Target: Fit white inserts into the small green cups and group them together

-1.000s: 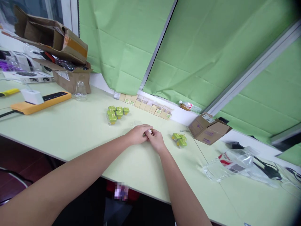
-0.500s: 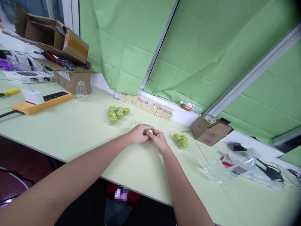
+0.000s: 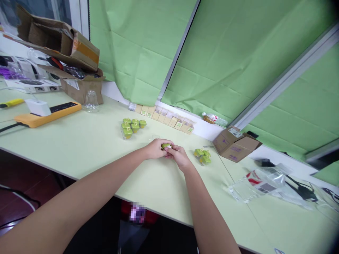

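Note:
My left hand is closed around a small green-lidded container, held just above the table. From the right, my right hand grips the same piece, its thumb pressed on a whitish part of it. Fingers hide most of the container. Left of my hands stands a group of several small clear containers with green lids and pale loops on top. A smaller group of similar green-lidded containers sits to the right. Just behind my left hand lies a clear plastic piece, hard to make out.
A row of small tan boxes lines the wall. At left are an orange power strip, a clear plastic cup and stacked cardboard boxes. At right are a cardboard box, a large clear bottle and black cables.
The green lid between my hands has turned slightly and less of the white part shows. My hands stay in nearly the same place; the view has shifted a little.

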Available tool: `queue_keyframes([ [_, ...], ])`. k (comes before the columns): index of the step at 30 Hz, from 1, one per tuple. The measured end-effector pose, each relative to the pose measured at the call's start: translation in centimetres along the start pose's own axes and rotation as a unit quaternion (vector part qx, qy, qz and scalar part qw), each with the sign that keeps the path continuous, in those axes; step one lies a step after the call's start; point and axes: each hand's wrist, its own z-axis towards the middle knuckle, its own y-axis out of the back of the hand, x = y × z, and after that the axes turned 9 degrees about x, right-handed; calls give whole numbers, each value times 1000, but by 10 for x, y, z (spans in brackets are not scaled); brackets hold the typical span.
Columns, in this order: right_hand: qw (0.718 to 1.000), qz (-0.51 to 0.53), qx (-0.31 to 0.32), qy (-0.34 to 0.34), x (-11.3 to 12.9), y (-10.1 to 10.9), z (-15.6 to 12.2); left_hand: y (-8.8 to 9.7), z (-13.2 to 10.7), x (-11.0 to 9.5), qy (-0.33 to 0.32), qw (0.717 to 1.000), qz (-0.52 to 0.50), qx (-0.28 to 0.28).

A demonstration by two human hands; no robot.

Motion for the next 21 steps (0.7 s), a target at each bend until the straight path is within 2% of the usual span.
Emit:
queue_keyframes([
  [9,1000,1,1,-5,1,-1,-2,-3,-2,-1,22,1000,21,2],
  [17,1000,-1,-11,1,-2,0,2,-6,-2,-8,-30,992,124,-10],
  [21,1000,-19,-20,-6,-4,1,4,-6,-1,-3,-34,992,124,2],
])
